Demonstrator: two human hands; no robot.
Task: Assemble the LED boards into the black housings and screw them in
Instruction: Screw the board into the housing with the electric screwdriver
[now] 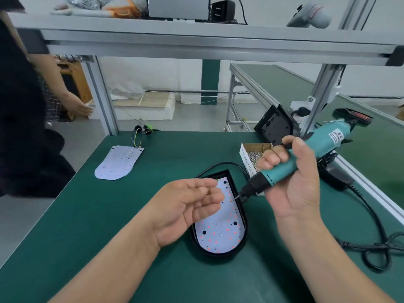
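Right hand (293, 182) grips driver (323, 138), bit angled onto board (220, 232) in housing (244, 224), mid-frame; left hand (183, 206) palm-up, loosely open, held clear of bit.

The green bench (109, 226) bears a black housing (220, 254), a loose LED board (119, 162) and a screw box (247, 158).

The black oval plastic housing (243, 217) lies before you on the green bench mat (109, 226), with a white LED board (220, 232) in it. Behind it to the left lies a second white wired LED board (118, 162). Behind it to the right sits the open cardboard screw box (246, 158). Your right hand (293, 184) holds the teal electric screwdriver (328, 136) over its right edge.
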